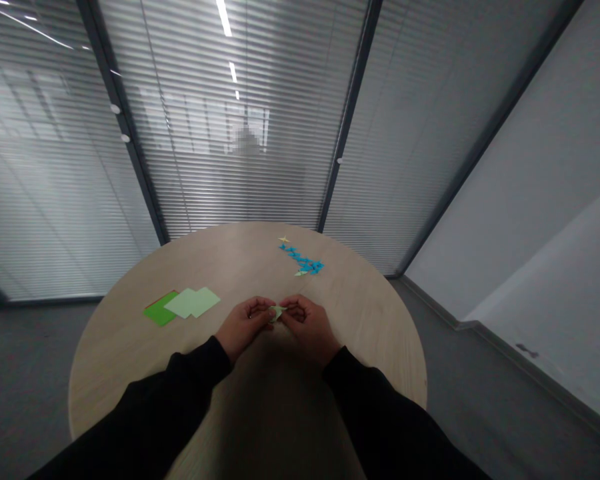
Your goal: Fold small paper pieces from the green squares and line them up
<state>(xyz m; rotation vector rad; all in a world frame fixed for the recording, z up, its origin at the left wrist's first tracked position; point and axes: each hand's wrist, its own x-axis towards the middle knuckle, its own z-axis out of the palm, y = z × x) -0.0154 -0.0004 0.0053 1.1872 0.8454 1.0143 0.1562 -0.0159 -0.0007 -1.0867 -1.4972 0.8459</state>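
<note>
Both hands meet over the middle of a round wooden table (130, 347). My left hand (244, 323) and my right hand (307, 323) are closed in pinches on a small pale green folded paper piece (278, 312) held between their fingertips. Black sleeves cover both arms. Most of the paper is hidden by the fingers.
Green paper sheets (183, 304), one dark and two pale, lie overlapped at the left of the table. A row of small blue folded paper pieces (303, 260) with a yellowish one (283, 239) lies at the far side. Glass walls with blinds stand behind.
</note>
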